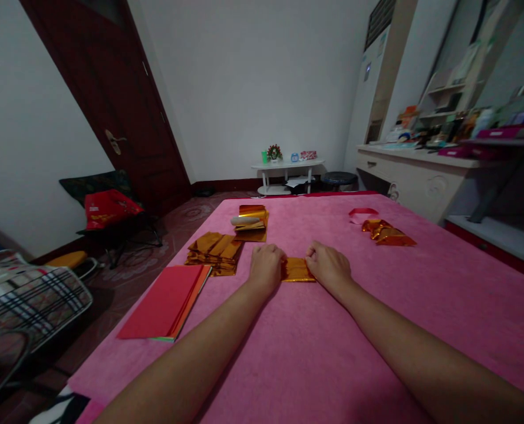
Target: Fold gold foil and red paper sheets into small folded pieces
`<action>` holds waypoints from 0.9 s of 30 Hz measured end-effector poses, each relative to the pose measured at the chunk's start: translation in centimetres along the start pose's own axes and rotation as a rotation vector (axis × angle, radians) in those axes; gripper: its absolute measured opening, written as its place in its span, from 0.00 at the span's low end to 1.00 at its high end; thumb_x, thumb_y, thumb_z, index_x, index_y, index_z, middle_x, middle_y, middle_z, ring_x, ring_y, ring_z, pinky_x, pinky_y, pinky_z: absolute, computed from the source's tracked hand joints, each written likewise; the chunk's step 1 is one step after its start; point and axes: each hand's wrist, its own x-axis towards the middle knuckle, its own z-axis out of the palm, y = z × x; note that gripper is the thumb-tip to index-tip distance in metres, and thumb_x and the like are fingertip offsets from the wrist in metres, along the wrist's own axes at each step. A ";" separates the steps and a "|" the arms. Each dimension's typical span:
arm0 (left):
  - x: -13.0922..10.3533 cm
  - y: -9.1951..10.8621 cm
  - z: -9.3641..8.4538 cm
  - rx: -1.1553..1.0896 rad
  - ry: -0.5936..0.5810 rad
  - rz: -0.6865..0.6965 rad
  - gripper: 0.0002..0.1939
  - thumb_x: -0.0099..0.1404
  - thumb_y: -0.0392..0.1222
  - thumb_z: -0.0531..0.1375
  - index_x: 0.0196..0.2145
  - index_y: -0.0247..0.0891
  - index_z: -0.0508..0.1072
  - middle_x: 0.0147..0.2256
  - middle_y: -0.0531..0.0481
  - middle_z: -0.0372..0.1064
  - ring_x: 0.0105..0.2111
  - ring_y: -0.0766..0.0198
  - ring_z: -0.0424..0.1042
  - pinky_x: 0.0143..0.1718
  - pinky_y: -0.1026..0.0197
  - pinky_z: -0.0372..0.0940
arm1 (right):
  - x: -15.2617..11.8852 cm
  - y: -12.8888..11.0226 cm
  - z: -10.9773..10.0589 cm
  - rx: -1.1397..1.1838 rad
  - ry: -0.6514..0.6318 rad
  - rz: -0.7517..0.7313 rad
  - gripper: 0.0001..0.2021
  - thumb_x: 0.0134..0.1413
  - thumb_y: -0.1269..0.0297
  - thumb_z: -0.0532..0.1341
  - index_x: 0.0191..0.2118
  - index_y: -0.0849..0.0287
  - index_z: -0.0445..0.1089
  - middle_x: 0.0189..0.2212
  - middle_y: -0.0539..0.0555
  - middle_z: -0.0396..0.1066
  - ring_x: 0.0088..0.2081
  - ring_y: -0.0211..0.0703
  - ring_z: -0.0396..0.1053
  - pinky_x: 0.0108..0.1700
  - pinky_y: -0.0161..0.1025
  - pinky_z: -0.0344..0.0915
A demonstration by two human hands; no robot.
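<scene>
A small sheet of shiny gold foil paper (297,270) lies on the pink cloth between my hands. My left hand (266,268) is closed at its left edge, and my right hand (329,266) is closed at its right edge, fingers curled. Just left of my left hand lies a stack of creased gold foil paper (215,252). Behind that is a pile of flat gold foil sheets (256,235) with a greyish rounded object (244,221) resting on it. Folded gold foil pieces (389,234) sit at the far right.
The pink-covered table (412,318) fills the middle. Red and coloured paper sheets (160,303) lie by its left edge. A pinkish-red ribbon (362,213) is at the far right. A chair holds a red bag (109,209); a white side table (288,166) stands by the wall.
</scene>
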 end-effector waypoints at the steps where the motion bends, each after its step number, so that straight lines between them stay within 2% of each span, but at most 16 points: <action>1: 0.1 -0.2 0.0 -0.023 -0.017 0.011 0.09 0.62 0.40 0.55 0.33 0.40 0.75 0.35 0.46 0.70 0.39 0.59 0.67 0.41 0.56 0.55 | 0.0 0.0 0.0 0.001 -0.003 -0.004 0.07 0.49 0.65 0.54 0.34 0.52 0.69 0.31 0.51 0.74 0.31 0.43 0.71 0.28 0.36 0.56; 5: 0.0 -0.5 0.0 -0.078 0.005 0.011 0.12 0.58 0.50 0.60 0.34 0.40 0.76 0.34 0.47 0.71 0.36 0.60 0.68 0.38 0.59 0.57 | 0.1 0.3 -0.3 0.038 -0.005 -0.017 0.08 0.49 0.67 0.54 0.33 0.54 0.70 0.30 0.52 0.73 0.31 0.43 0.70 0.31 0.37 0.59; 7: -0.2 -0.5 0.0 -0.082 0.008 0.004 0.15 0.57 0.52 0.61 0.34 0.40 0.76 0.34 0.47 0.71 0.35 0.60 0.68 0.37 0.59 0.57 | -0.1 0.0 -0.6 0.101 0.046 -0.073 0.09 0.48 0.69 0.54 0.33 0.55 0.70 0.32 0.52 0.73 0.35 0.43 0.70 0.35 0.38 0.61; 9: -0.2 -0.4 -0.1 -0.067 -0.005 -0.006 0.15 0.57 0.52 0.60 0.34 0.39 0.75 0.34 0.47 0.71 0.36 0.60 0.68 0.38 0.59 0.58 | -0.4 -0.8 -0.9 0.205 0.121 -0.178 0.12 0.50 0.69 0.54 0.39 0.57 0.70 0.38 0.54 0.72 0.42 0.44 0.68 0.44 0.39 0.61; 11: -0.1 -0.3 0.0 -0.039 -0.028 -0.014 0.13 0.59 0.50 0.58 0.34 0.39 0.75 0.35 0.46 0.71 0.37 0.59 0.68 0.38 0.59 0.58 | -1.1 -2.4 -0.8 0.327 0.141 -0.292 0.20 0.53 0.62 0.54 0.51 0.61 0.65 0.50 0.59 0.67 0.51 0.46 0.63 0.52 0.41 0.57; 12: 0.0 -0.2 0.0 -0.019 -0.045 -0.018 0.13 0.61 0.49 0.56 0.35 0.39 0.74 0.35 0.46 0.70 0.37 0.59 0.68 0.38 0.58 0.58 | -1.5 -3.3 -0.6 0.379 0.104 -0.331 0.27 0.53 0.57 0.55 0.57 0.65 0.58 0.56 0.62 0.61 0.56 0.48 0.58 0.56 0.42 0.54; 14: 0.3 -0.2 0.1 0.029 -0.086 -0.031 0.13 0.64 0.45 0.52 0.38 0.39 0.73 0.35 0.45 0.70 0.38 0.58 0.68 0.37 0.57 0.58 | -2.3 -5.0 -0.1 0.438 -0.053 -0.362 0.39 0.53 0.49 0.53 0.64 0.69 0.43 0.62 0.66 0.48 0.62 0.50 0.48 0.60 0.45 0.49; 17: 0.4 -0.2 0.1 0.078 -0.140 -0.038 0.14 0.65 0.44 0.49 0.42 0.38 0.70 0.36 0.45 0.69 0.38 0.57 0.67 0.38 0.57 0.58 | -3.0 -6.2 0.6 0.440 -0.246 -0.317 0.44 0.54 0.43 0.47 0.65 0.73 0.34 0.65 0.68 0.37 0.65 0.52 0.36 0.62 0.48 0.42; 21: -0.4 -0.5 -0.3 0.016 -0.137 -0.005 0.13 0.64 0.47 0.51 0.39 0.38 0.69 0.38 0.46 0.68 0.39 0.58 0.66 0.39 0.58 0.59 | -3.3 -4.7 0.5 0.284 -0.325 -0.333 0.46 0.54 0.38 0.43 0.65 0.75 0.37 0.65 0.69 0.34 0.65 0.54 0.34 0.63 0.49 0.37; 24: -1.2 -1.2 -0.7 -0.076 -0.116 0.052 0.13 0.63 0.48 0.53 0.42 0.39 0.67 0.40 0.47 0.67 0.41 0.59 0.65 0.42 0.59 0.59 | -3.3 -2.5 0.0 0.138 -0.338 -0.354 0.46 0.52 0.37 0.42 0.64 0.75 0.41 0.64 0.69 0.36 0.65 0.54 0.34 0.64 0.48 0.35; 27: -1.4 -1.9 -0.8 -0.133 -0.119 0.096 0.15 0.63 0.49 0.54 0.44 0.39 0.66 0.42 0.47 0.66 0.42 0.60 0.64 0.44 0.59 0.59 | -3.1 -0.5 -0.4 0.040 -0.323 -0.361 0.43 0.55 0.39 0.39 0.64 0.72 0.42 0.65 0.65 0.37 0.65 0.51 0.33 0.64 0.49 0.35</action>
